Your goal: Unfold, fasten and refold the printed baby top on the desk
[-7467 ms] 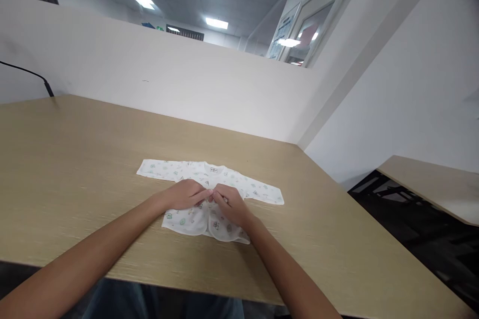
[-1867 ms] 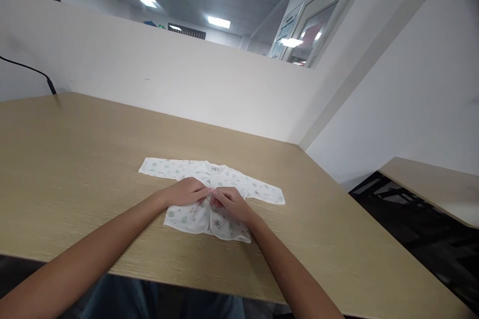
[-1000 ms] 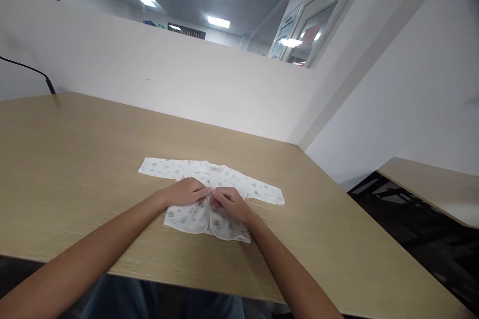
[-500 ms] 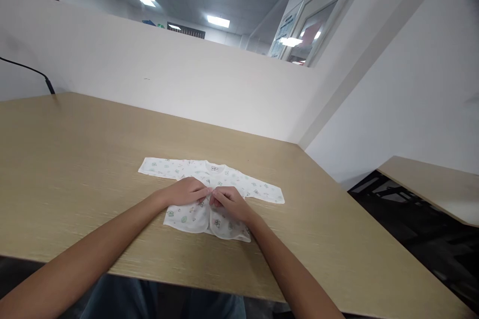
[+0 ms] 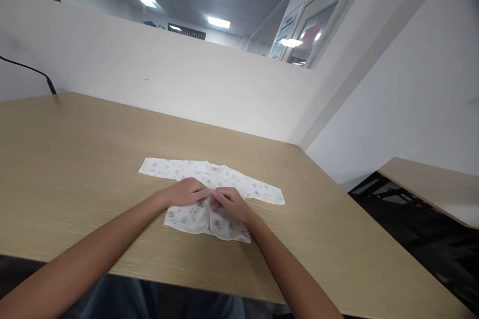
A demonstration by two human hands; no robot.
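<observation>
While our forearms reach in from the near edge of the table (image 5: 112,159), our 2 hands meet over the middle of a small white shirt (image 5: 204,212). It lies spread on the tabletop in front of us, nearer to our edge than to the white partition (image 5: 187,84) behind it, with its collar pointing away from us. We see its 2 long sleeves stretched out sideways, the right sleeve (image 5: 264,192) slanting a little toward us, and a printed label (image 5: 215,169) inside the neck. Small green and grey figures dot the cloth.

Our left hand (image 5: 189,192) rests palm down on the shirt front, its thumb and fingers reaching toward the centre. Our right hand (image 5: 232,203) has its fingers curled under, so its grip is narrow, and the fingertips of both hands come together at the midline. We cannot tell whether either hand pinches the cloth there, because the fingers hide the spot. Below them, a line runs down to the hem, where 2 rounded front corners sit side by side.

To our far left, a black cable (image 5: 30,69) arches down toward the table; to our right stands another table (image 5: 430,184).
</observation>
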